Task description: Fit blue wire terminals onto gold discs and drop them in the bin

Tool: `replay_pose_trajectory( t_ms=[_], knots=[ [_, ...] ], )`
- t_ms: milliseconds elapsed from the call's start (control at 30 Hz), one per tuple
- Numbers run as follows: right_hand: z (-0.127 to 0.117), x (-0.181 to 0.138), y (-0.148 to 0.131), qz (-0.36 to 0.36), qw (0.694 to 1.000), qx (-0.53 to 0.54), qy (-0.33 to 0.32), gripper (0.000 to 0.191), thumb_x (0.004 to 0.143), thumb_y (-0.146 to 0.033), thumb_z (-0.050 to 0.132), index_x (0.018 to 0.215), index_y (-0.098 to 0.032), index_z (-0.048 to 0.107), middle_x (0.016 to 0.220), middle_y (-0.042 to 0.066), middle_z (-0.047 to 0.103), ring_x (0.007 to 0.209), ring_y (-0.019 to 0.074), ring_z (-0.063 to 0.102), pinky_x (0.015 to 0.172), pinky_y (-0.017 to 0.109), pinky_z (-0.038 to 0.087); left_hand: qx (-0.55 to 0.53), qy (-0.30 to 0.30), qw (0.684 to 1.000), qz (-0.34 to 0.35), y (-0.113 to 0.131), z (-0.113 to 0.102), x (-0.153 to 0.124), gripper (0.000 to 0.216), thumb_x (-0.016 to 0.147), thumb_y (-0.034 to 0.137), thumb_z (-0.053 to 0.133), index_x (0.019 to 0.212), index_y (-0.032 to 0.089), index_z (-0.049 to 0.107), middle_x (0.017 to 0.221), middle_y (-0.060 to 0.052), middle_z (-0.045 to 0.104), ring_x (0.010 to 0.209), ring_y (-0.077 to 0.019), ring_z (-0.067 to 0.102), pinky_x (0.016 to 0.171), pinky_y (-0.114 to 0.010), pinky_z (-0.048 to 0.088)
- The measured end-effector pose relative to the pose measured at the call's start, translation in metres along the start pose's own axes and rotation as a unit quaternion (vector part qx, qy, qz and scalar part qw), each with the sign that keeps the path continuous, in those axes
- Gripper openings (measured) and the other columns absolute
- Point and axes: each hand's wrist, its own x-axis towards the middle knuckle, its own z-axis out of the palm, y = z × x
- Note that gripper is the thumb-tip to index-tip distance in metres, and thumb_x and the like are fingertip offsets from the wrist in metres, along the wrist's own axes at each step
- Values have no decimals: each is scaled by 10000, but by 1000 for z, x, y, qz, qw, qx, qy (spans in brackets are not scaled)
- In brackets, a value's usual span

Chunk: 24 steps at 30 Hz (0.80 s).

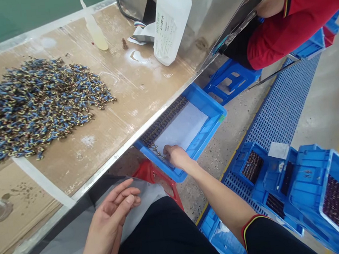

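My right hand [176,157] reaches down into a blue tray [213,125], its fingers curled together at the end of a row of small figures [156,150]. Whether one is between the fingertips is hidden. White paper [181,128] lines the tray, and packed rows of the same dark little figures [168,117] stand along its table side. Over my lap, my left hand [114,214] is loosely open with nothing in it. On the cardboard-covered table [121,123] lies a large heap of tiny blue, yellow and brown figures [39,102].
A white glue bottle [170,24] with a blue cap and a small squeeze bottle [96,32] stand on the table. Below the tray is a red stool [152,174]. Blue crates [308,186] with dark pieces sit at right. A co-worker in a red shirt [302,16] sits beyond.
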Motion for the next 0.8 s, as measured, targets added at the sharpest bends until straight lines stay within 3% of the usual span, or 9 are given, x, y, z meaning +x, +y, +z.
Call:
replay_pose_trajectory(
  t_ms=[433, 633, 800],
  knots=[
    [4, 6, 6, -19, 999, 30, -12, 326, 1101, -426, 744, 1322, -187, 720, 1291, 84, 751, 1125, 236, 757, 1003, 456, 668, -1, 11, 1000, 6, -5, -6, -3, 804, 809, 452, 1028, 1494, 181, 705, 1203, -110, 845, 984, -207, 766, 925, -242, 651],
    [-8, 7, 5, -23, 999, 31, 32, 321, 1100, -423, 745, 1312, -182, 727, 1315, 90, 750, 1180, 251, 750, 1055, 488, 653, -5, 17, 1000, 19, -13, -15, -3, 781, 815, 445, 1022, 1486, 179, 723, 1209, -118, 841, 986, -227, 773, 921, -282, 666],
    [-11, 29, -9, -18, 997, 38, 72, 367, 1109, -429, 729, 1394, -198, 697, 1368, 99, 735, 1220, 262, 742, 1076, 499, 646, -9, 28, 1000, 5, -19, -21, -4, 840, 765, 480, 1047, 1478, 174, 725, 1194, -123, 849, 976, -226, 775, 906, -261, 677]
  ],
)
